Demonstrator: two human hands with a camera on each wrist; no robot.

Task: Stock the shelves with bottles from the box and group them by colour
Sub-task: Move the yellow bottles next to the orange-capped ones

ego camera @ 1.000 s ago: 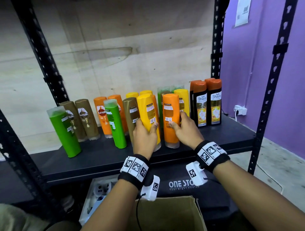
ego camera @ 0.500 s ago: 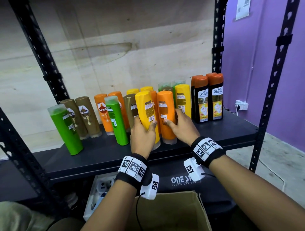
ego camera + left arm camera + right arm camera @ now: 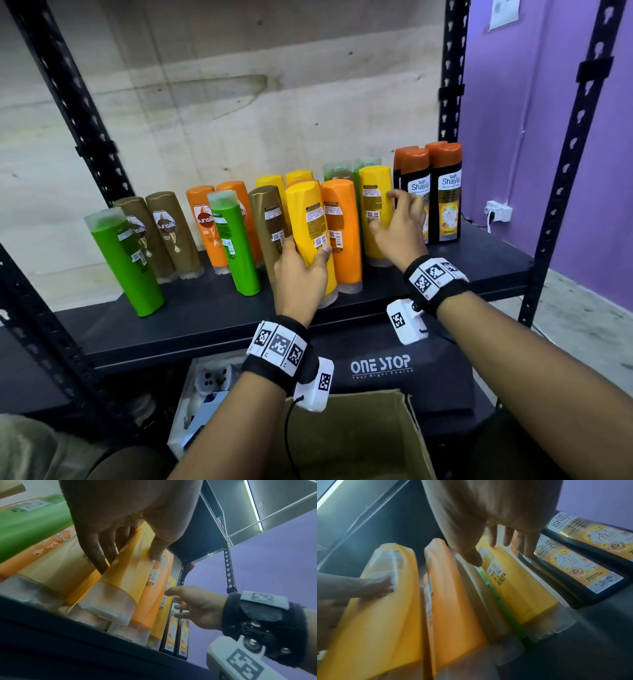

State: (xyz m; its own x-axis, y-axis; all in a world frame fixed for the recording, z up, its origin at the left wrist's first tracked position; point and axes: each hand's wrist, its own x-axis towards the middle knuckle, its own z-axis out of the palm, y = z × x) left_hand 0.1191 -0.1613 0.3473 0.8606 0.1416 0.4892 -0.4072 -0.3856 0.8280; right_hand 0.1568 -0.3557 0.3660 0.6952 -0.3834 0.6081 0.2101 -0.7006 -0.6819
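Your left hand (image 3: 301, 274) is wrapped round the lower half of a yellow bottle (image 3: 310, 226), thumb on its labelled face and fingers curled behind it; the left wrist view shows the bottle tilted, its clear cap (image 3: 109, 604) down at the front of the shelf (image 3: 212, 318). Your right hand (image 3: 399, 229) is spread, fingers straight and apart, fingertips (image 3: 493, 543) on the face of a second yellow bottle (image 3: 376, 192) further right; whether it presses or merely touches, you cannot tell from these views. Nearest you, below the hands, sits the open cardboard box (image 3: 363, 435), and beside it a black case (image 3: 404, 373) printed ONE STOP. Between the two yellow bottles stands an orange bottle (image 3: 344, 233), touching the one you hold. To the left of your left hand stand a brown bottle (image 3: 269, 222), a green bottle (image 3: 236, 246) and, well out to the left, another green bottle (image 3: 126, 263). Behind these stand two brown Sunsilk bottles (image 3: 171, 233), two orange ones (image 3: 202, 219), and more yellow and green tops in the back row. At the right end stand the black Shayla bottles (image 3: 445, 195) with orange caps, just beside your right hand. Beyond is a pale board wall (image 3: 205, 102) and a purple wall (image 3: 534, 137).
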